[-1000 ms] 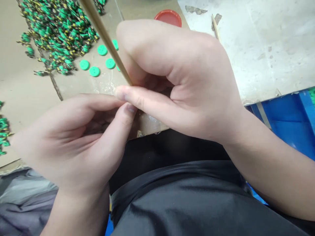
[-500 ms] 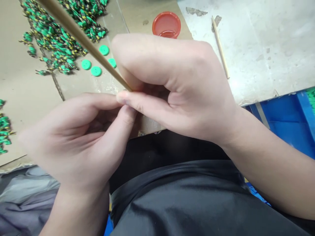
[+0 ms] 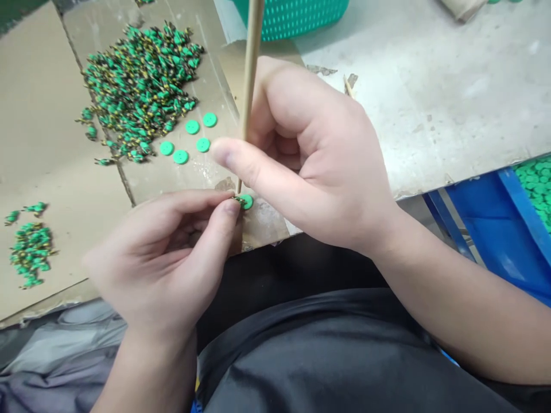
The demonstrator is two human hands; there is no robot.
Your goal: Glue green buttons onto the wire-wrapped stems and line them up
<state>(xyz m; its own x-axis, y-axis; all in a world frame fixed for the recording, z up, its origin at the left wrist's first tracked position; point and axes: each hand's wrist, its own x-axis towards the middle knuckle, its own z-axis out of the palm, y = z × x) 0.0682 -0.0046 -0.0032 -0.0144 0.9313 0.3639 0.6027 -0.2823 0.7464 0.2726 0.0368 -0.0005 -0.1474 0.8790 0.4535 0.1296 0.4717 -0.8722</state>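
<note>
My left hand (image 3: 172, 246) pinches a small dark-and-yellow piece (image 3: 238, 199) between thumb and forefinger. A green disc (image 3: 247, 202) sits right beside those fingertips, seemingly part of the same item. Closed around a thin wooden stick (image 3: 251, 63) is my right hand (image 3: 327, 155), its thumb lying along the near side. The stick stands almost upright, its lower tip just above the pinched piece; whether they touch I cannot tell. Several flat green discs (image 3: 192, 127) with small holes lie on the cardboard beyond my hands.
A large heap of green, black and yellow pieces (image 3: 142, 86) lies at the back left, a smaller heap (image 3: 32, 252) at the far left. A green perforated basket (image 3: 301, 20) stands at the back. Right of the table, a blue bin (image 3: 495, 223) stands near many green discs (image 3: 536, 183).
The stick has swung from a leftward slant to nearly upright. My hands have drawn slightly apart, exposing the green disc at my left fingertips. The view has shifted; the red cup is out of sight.
</note>
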